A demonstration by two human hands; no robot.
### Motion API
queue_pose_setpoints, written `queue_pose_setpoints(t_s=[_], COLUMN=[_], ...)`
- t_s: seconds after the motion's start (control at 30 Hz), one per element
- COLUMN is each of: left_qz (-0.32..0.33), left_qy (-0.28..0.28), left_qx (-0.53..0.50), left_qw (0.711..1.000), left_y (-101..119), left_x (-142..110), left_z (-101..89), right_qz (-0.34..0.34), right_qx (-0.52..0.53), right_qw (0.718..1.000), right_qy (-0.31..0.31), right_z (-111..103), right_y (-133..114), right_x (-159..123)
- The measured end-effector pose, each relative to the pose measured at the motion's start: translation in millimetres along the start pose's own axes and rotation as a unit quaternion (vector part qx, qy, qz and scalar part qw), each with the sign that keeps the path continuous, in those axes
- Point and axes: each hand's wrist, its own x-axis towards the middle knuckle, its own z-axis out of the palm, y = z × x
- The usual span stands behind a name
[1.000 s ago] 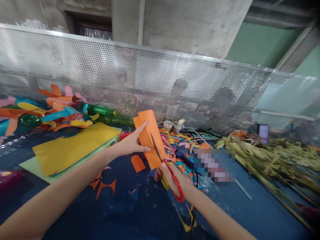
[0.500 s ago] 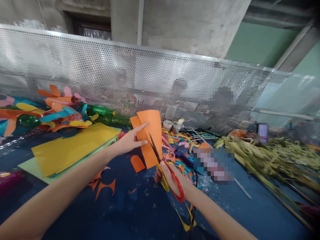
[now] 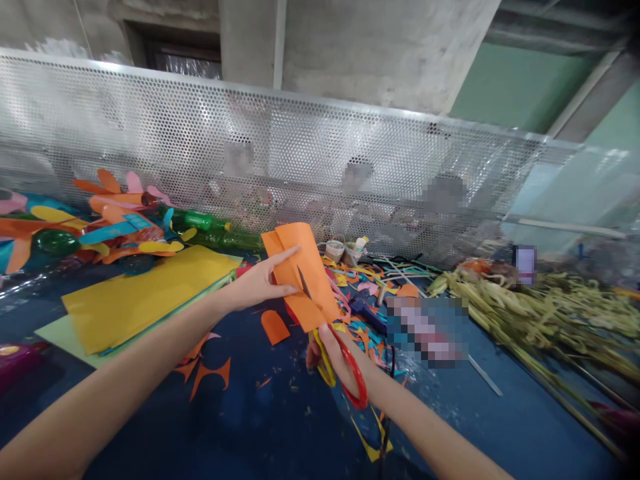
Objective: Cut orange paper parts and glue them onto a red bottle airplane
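Observation:
My left hand [image 3: 265,281] pinches a sheet of orange paper [image 3: 316,280] by its left side, thumb and fingers closed on it above the table. In my right hand [image 3: 336,357] are scissors [image 3: 354,373] with one red and one yellow handle loop. Their blades are in the sheet; a dark tip shows on its face, and the rest of the blades is hidden by the paper. Beneath the sheet lies a small orange cutout [image 3: 275,327] with a rounded end. Orange offcuts [image 3: 213,375] are on the table below my left forearm.
Yellow sheets [image 3: 150,293] are stacked at left, near bottle-and-paper models [image 3: 120,227]. Colourful scraps and a blue glue gun [image 3: 367,310] lie right of centre. Dried stalks [image 3: 530,333] cover the right side. A perforated metal panel [image 3: 310,153] stands behind.
The scissors have cut further into the orange sheet, and its lower right part has swung right over the blades. Both hands stay almost in place.

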Motion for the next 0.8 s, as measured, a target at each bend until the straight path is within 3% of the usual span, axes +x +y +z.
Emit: queue_pose_setpoints(t_s=[0.17, 0.33, 0.47, 0.6, 0.8], left_qz=[-0.018, -0.025, -0.053, -0.068, -0.050], left_qy=[-0.001, 0.014, 0.024, 0.036, 0.053], left_qx=[-0.042, -0.078, -0.105, -0.113, -0.103], left_qw=[0.999, 0.997, 0.993, 0.991, 0.992], left_y=[2.2, 2.5, 1.4, -1.3, -2.4], left_x=[-0.3, -0.2, 0.5, 1.1, 2.5], left_z=[3.3, 2.6, 0.9, 0.8, 3.5], right_qz=[-0.006, 0.006, 0.059, 0.118, 0.154], right_qx=[0.013, 0.012, 0.110, 0.252, 0.222], right_qw=[1.000, 1.000, 0.992, 0.959, 0.962], right_qy=[0.017, -0.005, -0.033, -0.053, -0.030], right_z=[0.8, -6.3, -9.2, -8.2, -3.2], right_y=[0.8, -8.0, -19.3, -26.1, -31.9], right_x=[-2.1, -2.5, -1.1, -2.0, -5.0])
